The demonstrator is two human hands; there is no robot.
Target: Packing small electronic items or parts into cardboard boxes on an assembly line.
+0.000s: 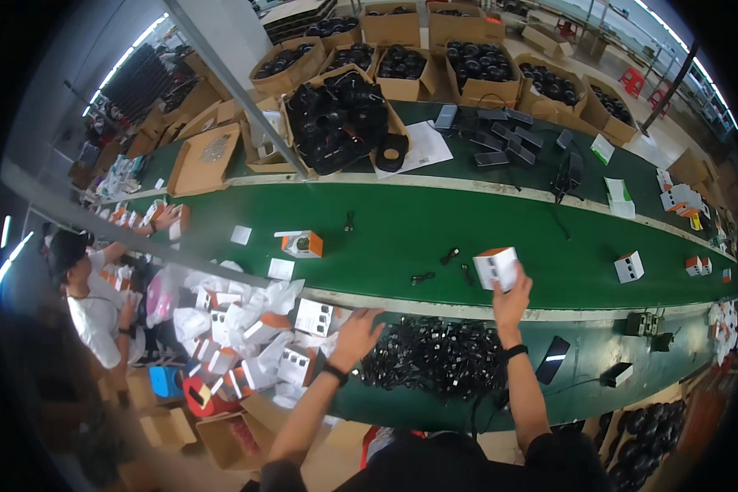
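My right hand (512, 293) grips a small white-and-orange box (494, 268), held over the green conveyor belt (369, 205). My left hand (356, 338) has its fingers stretched out and holds nothing. It is beside the left end of a heap of black cables (435, 354) on the near green ledge. Just left of that hand lies a white box with dark pictures (313, 317). A few single black cables (450, 256) rest on the belt near the held box. Further left on the belt stands an open orange-and-white box (301, 244) with something dark at its opening.
Many white boxes in plastic bags (246, 332) crowd the near left. A co-worker (90, 295) reaches over the belt at far left. A phone (553, 360) lies right of the cables. Black devices (508, 135) and a carton of black parts (344, 115) sit beyond the belt.
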